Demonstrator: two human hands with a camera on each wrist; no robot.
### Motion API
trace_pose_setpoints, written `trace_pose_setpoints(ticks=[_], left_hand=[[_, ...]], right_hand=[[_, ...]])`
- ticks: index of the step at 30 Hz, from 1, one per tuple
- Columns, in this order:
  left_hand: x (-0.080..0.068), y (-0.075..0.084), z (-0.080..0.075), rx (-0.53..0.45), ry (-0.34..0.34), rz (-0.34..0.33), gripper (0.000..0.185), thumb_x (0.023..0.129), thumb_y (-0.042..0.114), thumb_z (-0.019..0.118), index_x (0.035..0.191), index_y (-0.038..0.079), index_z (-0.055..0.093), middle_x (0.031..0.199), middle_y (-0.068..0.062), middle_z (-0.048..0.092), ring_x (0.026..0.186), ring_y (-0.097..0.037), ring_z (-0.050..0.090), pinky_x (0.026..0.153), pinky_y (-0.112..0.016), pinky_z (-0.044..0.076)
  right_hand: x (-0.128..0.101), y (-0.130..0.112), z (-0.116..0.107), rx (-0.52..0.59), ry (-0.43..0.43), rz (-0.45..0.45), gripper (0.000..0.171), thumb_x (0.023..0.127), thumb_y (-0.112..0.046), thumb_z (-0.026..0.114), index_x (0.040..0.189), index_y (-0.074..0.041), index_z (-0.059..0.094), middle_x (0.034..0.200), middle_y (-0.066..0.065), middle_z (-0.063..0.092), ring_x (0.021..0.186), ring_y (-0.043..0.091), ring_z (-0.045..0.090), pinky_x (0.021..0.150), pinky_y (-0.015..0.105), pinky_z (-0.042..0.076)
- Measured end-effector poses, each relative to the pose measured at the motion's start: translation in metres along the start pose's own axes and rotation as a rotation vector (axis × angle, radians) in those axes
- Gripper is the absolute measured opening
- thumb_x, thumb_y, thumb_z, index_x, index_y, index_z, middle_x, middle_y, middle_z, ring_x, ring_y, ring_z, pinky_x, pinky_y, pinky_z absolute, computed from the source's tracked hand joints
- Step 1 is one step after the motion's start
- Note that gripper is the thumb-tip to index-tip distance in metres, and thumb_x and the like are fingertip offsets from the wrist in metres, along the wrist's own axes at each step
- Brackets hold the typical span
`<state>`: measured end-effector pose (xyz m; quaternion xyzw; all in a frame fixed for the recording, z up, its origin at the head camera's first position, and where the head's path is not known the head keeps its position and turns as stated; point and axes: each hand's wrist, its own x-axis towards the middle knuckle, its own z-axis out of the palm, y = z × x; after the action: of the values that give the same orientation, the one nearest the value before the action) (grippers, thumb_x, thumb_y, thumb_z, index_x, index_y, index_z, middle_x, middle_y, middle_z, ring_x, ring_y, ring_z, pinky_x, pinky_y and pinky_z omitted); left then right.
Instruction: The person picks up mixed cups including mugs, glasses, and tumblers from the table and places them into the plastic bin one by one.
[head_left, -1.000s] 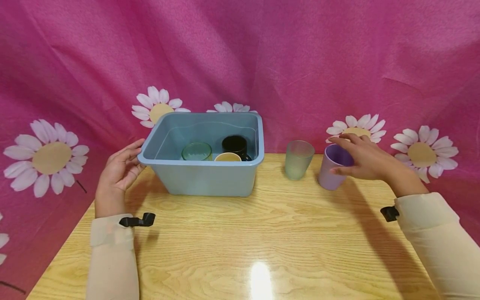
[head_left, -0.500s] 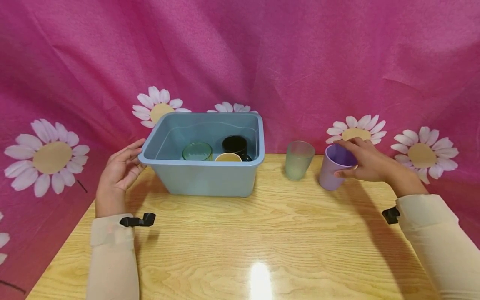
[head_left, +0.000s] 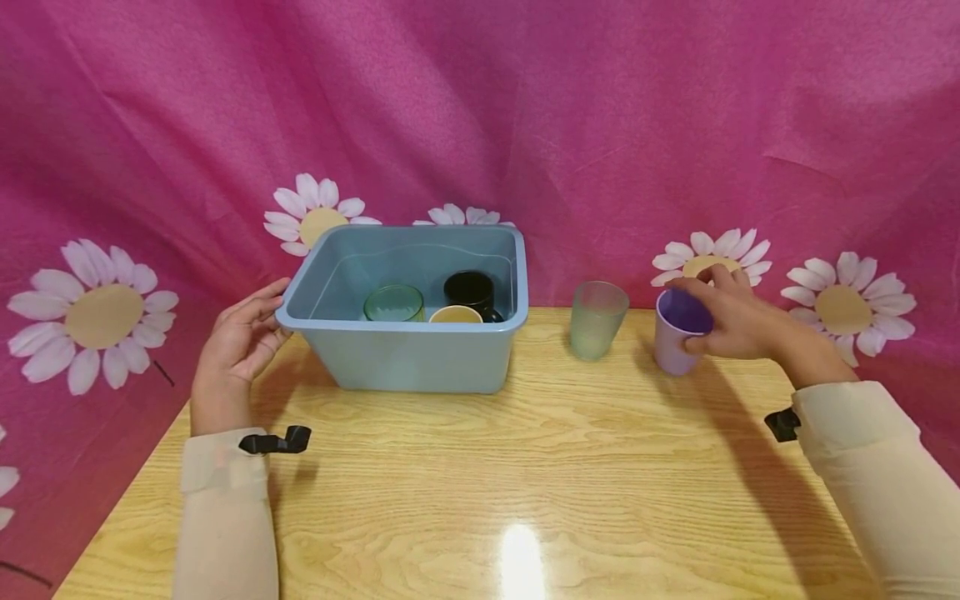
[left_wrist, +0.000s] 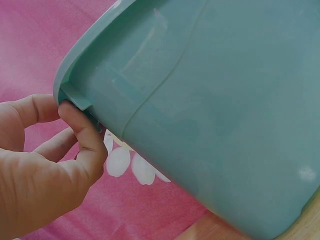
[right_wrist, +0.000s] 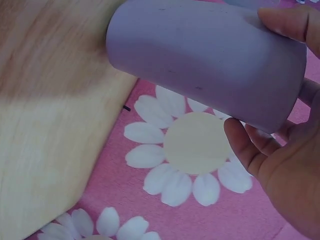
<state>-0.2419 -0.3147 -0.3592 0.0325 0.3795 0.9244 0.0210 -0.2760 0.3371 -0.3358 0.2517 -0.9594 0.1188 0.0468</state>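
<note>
A purple cup is at the right of the table, and my right hand grips it near the rim. In the right wrist view, the thumb lies along one side of the cup and the fingers are at the other. At the left, my left hand holds the side rim of a blue-grey plastic tub. The left wrist view has the thumb and fingers pinching that rim. Inside the tub are a green glass bowl, a black mug and a yellowish round vessel, partly hidden by the front wall.
Between tub and purple cup stands a frosted green glass, upright on the wooden table. Close behind the table hangs a pink cloth with large white daisies.
My right hand has closed on the purple cup's rim. The cup has shifted slightly right and up in the head view. Left hand and tub stay in place.
</note>
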Motion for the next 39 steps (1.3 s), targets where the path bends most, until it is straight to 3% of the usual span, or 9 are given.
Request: trace_pose_setpoints(ticks=[21,28,39], left_hand=[[0.000,-0.001,0.002,-0.005,-0.012,0.000,0.029,0.103,-0.009,0.047,0.117,-0.006,0.072,0.100,-0.019,0.073,0.080,-0.025,0.071,0.075,-0.032,0.058],[0.000,0.000,0.003,0.013,0.007,-0.012,0.028,0.102,-0.009,0.049,0.114,-0.005,0.074,0.100,-0.018,0.073,0.080,-0.024,0.071,0.074,-0.032,0.058],[-0.001,0.002,0.003,0.006,0.019,-0.014,0.028,0.101,-0.010,0.049,0.116,-0.006,0.073,0.106,-0.017,0.070,0.084,-0.026,0.071,0.076,-0.032,0.058]], right_hand=[[0.028,-0.031,-0.065,-0.105,0.047,-0.072,0.082,0.070,-0.017,0.086,0.143,-0.009,0.051,0.124,0.027,0.043,0.106,0.045,0.036,0.081,0.057,0.037],[0.041,-0.047,-0.085,-0.131,0.064,-0.154,0.081,0.070,-0.016,0.084,0.143,-0.008,0.050,0.125,0.029,0.043,0.108,0.046,0.034,0.082,0.055,0.032],[0.070,-0.091,-0.110,-0.190,0.038,-0.239,0.080,0.075,-0.018,0.081,0.147,-0.012,0.045,0.129,0.027,0.041,0.110,0.045,0.034,0.082,0.059,0.041]])
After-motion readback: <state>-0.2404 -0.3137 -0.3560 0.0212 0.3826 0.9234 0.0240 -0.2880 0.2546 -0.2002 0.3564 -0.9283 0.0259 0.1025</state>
